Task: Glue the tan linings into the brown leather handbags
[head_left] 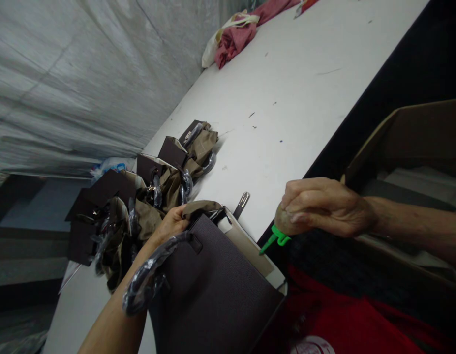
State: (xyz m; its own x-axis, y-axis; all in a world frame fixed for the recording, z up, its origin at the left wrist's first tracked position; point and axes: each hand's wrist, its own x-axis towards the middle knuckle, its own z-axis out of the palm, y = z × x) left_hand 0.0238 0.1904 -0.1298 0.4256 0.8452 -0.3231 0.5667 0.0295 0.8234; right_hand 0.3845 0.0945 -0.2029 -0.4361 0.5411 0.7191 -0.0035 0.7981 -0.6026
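Note:
A dark brown handbag (pixel 216 285) lies before me at the table's near side, its light inner edge facing right. Clear plastic wraps its handle (pixel 146 275). My left hand (pixel 173 223) is closed on the bag's olive-brown lining (pixel 201 209) at the far end. In my right hand (pixel 319 206) is a squeeze bottle (pixel 290 221) with a green nozzle (pixel 274 238), the fingers wrapped round it. The nozzle tip points down-left at the bag's pale inner edge; whether it touches cannot be told. A strap with a metal tip (pixel 242 204) sticks out beyond the bag.
Several similar bags (pixel 117 196) with linings pulled out stand along the table's left side. Pinkish-red cloth (pixel 237 42) lies at the far end of the white table (pixel 287 108). A grey sheet (pixel 95 64) hangs at left. An open cardboard box (pixel 415 128) is at right.

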